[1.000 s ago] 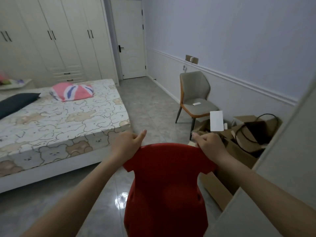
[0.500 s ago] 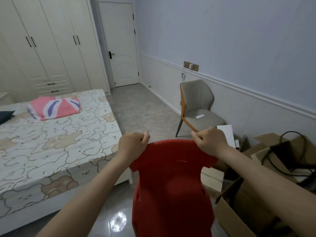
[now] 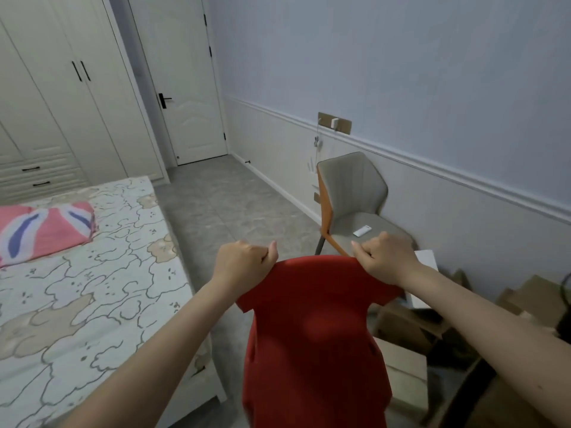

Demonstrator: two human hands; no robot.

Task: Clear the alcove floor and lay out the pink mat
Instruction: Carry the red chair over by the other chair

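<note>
Bed [image 3: 92, 304] left. Left hand [image 3: 244, 264] and right hand [image 3: 386, 257] clamp curled fingers on top edge corners of red chair [image 3: 312, 335], near centre, backrest upright, long axis vertical. Grey chair [image 3: 352, 199] far right, cardboard boxes [image 3: 408, 359] right.

A grey chair [image 3: 352, 196] stands against the pale wall [image 3: 401, 72], opposite the bed [image 3: 86, 273].

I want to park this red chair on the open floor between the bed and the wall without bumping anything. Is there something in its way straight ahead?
Yes. The grey upholstered chair with orange edging stands just beyond the red plastic chair, ahead and to the right. Brown cardboard boxes crowd the right side. Grey floor tiles ahead-left, beside the bed, look open.
</note>
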